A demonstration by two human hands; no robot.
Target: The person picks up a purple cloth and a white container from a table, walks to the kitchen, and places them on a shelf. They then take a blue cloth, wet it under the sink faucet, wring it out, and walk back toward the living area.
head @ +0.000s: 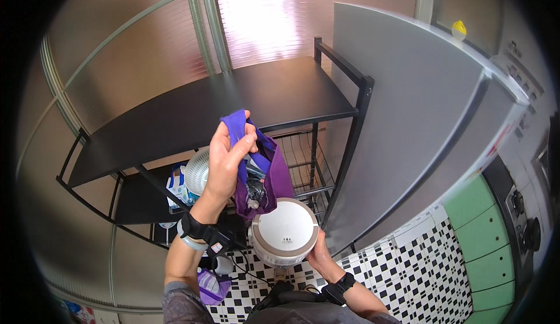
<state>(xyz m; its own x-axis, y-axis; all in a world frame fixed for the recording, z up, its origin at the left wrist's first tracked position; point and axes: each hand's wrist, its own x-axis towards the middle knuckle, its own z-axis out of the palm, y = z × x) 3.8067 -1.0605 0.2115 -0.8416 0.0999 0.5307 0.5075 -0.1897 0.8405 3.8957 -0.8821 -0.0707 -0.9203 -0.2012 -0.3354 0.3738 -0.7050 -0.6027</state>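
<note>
My left hand is closed around the blue-violet handles of a purple cloth tote bag, lifted in front of the rack. The bag gapes open, and something dark and shiny in clear or netted wrapping shows inside. Just below the bag is a round white appliance with a taupe ring around its lid, perhaps a small cooker. My right hand grips its right side; the fingers beneath are hidden. The bag's lower edge overlaps the appliance's lid. Wrist straps sit on both arms.
A black metal rack stands ahead, with a white colander and wire baskets on lower levels. A grey refrigerator rises at right, near green cabinets. Another purple bag and a dark cord are low at left.
</note>
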